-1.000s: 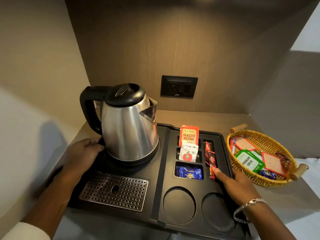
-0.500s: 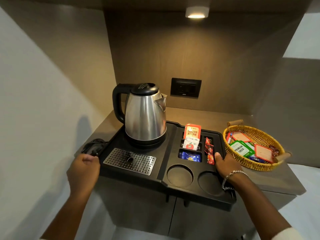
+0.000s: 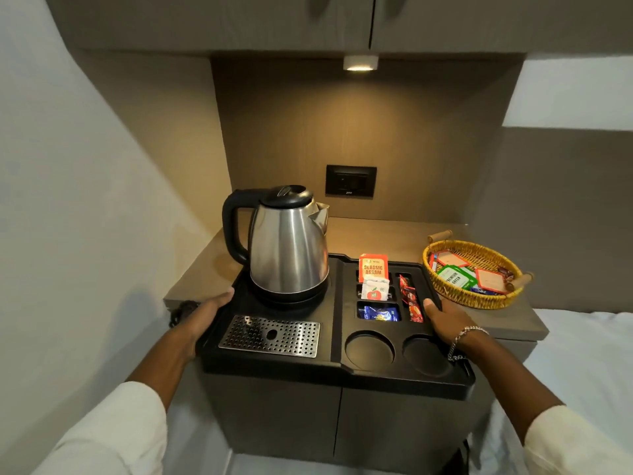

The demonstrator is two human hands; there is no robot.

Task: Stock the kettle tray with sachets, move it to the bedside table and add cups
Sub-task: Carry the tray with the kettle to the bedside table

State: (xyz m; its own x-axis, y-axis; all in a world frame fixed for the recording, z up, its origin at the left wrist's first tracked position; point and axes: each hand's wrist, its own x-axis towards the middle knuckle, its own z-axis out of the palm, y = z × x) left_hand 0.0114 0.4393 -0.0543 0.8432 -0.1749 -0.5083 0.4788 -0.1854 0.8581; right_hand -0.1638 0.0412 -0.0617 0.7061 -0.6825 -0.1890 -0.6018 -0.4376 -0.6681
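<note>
Two bare hands grip a black plastic kettle tray (image 3: pixel 337 363) by its short ends, and its front edge overhangs the brown worktop (image 3: pixel 376 231). The left hand (image 3: pixel 205 315) wraps the left rim, fingers clamped on it, thumb on top. The right hand (image 3: pixel 445 320), with a silver chain bracelet (image 3: pixel 460 341) at the wrist, clasps the right rim the same way. On the tray's left half stands an upright stainless steel kettle with a black handle and lid (image 3: pixel 287 245), behind a perforated metal drip grille (image 3: pixel 270 335). Coloured sachets (image 3: pixel 375 279) fill the small compartments on the right; the two round cup recesses (image 3: pixel 370 347) in front are empty. A round yellow wicker basket (image 3: pixel 472 296) of spare sachets sits just beside the tray's right end.

The step in hand looks like carrying the tray away. Keeping it level matters, since the kettle makes the left side heavier. A dark cord (image 3: pixel 181 311) near the left hand could snag.
</note>
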